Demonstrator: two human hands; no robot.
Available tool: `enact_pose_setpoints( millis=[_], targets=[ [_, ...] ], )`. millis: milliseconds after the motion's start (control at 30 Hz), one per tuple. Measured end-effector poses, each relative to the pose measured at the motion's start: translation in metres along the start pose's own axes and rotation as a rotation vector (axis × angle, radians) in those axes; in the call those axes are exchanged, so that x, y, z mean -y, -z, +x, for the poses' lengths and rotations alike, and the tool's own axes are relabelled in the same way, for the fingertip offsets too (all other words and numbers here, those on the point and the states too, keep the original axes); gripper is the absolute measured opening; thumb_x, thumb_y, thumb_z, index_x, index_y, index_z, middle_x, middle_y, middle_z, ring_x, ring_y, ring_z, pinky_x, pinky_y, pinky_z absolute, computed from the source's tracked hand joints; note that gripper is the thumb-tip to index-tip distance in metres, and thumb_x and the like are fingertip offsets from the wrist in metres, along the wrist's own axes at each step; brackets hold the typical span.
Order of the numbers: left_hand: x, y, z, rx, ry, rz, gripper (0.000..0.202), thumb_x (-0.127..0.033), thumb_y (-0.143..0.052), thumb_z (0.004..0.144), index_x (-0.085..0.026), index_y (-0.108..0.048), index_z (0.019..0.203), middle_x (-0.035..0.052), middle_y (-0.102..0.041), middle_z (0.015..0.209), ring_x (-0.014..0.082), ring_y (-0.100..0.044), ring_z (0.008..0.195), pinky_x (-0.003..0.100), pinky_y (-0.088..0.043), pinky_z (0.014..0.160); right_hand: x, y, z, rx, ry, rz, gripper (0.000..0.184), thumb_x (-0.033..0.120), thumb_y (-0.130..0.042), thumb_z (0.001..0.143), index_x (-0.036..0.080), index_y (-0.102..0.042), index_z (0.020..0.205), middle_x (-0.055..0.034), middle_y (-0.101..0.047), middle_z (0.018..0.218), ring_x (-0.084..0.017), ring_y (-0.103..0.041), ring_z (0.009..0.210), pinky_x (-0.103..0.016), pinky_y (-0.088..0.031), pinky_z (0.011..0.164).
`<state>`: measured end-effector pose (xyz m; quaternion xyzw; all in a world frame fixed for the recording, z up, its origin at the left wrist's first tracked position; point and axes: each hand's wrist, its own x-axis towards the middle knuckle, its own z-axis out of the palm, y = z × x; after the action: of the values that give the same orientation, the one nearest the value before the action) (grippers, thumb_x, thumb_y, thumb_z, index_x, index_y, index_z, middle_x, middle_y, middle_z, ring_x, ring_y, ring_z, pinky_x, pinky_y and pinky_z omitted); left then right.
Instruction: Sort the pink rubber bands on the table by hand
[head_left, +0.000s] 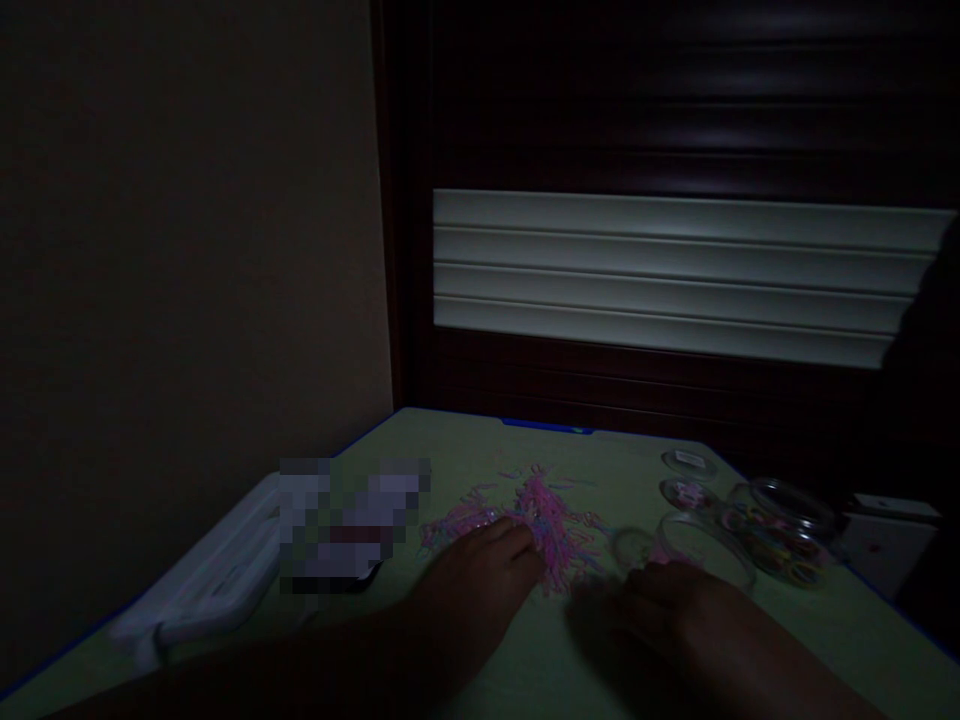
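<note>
The room is dim. A loose heap of small pink and pale rubber bands (540,520) lies on a light green table (480,440). My left hand (469,585) rests palm down at the near edge of the heap, its fingertips touching the bands, fingers stretched forward. My right hand (664,605) lies just right of the heap, next to a clear jar on its side (705,550); its fingers look curled, and I cannot make out whether they hold anything.
A second clear jar (784,525) with coloured bands lies at the right, with two round lids (686,475) behind it. A white tray (217,580) sits at the left. A white box (885,540) stands at the right edge. A wall and dark shutter rise behind.
</note>
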<state>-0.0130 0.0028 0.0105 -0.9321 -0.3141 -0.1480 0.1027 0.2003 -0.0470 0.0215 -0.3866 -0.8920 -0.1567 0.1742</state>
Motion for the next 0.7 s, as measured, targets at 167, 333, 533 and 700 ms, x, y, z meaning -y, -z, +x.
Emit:
enact_pose_setpoints(
  millis=[167, 333, 533, 700],
  targets=[
    [0.0, 0.0, -0.0012, 0.01, 0.012, -0.006, 0.009, -0.015, -0.045, 0.089, -0.017, -0.054, 0.087, 0.0021, -0.053, 0.089, 0.0171, -0.048, 0.085, 0.028, -0.042, 0.074, 0.0014, 0.0024, -0.0005, 0.03, -0.003, -0.018, 0.016, 0.006, -0.054, 0.068, 0.022, -0.056, 0.069, 0.0026, -0.057, 0.062, -0.013, -0.053, 0.052, -0.026, -0.036, 0.053],
    [0.0002, -0.0012, -0.0012, -0.012, 0.008, -0.027, 0.015, -0.014, -0.041, 0.09, -0.017, -0.055, 0.088, 0.0014, -0.053, 0.087, 0.0158, -0.049, 0.082, 0.027, -0.043, 0.074, 0.0021, 0.0033, -0.0002, 0.055, -0.017, -0.025, 0.015, 0.008, -0.054, 0.07, 0.022, -0.058, 0.07, 0.0022, -0.058, 0.062, -0.014, -0.053, 0.053, -0.026, -0.034, 0.049],
    [0.0004, -0.0011, -0.0014, -0.03, 0.003, -0.053, 0.018, -0.016, -0.039, 0.092, -0.017, -0.056, 0.087, 0.0021, -0.054, 0.087, 0.0159, -0.049, 0.083, 0.026, -0.042, 0.073, -0.0003, 0.0008, -0.0006, 0.086, -0.019, 0.046, 0.015, 0.007, -0.055, 0.069, 0.021, -0.058, 0.073, 0.0027, -0.058, 0.064, -0.013, -0.054, 0.054, -0.026, -0.039, 0.058],
    [0.0028, -0.0057, -0.0027, -0.025, -0.015, -0.055, 0.017, -0.017, -0.04, 0.092, -0.017, -0.055, 0.084, 0.0019, -0.054, 0.086, 0.016, -0.049, 0.082, 0.027, -0.041, 0.073, 0.0008, 0.0013, -0.0002, 0.049, -0.018, -0.005, 0.016, 0.005, -0.055, 0.068, 0.021, -0.058, 0.071, 0.0019, -0.058, 0.063, -0.014, -0.054, 0.054, -0.026, -0.04, 0.057]
  ],
)
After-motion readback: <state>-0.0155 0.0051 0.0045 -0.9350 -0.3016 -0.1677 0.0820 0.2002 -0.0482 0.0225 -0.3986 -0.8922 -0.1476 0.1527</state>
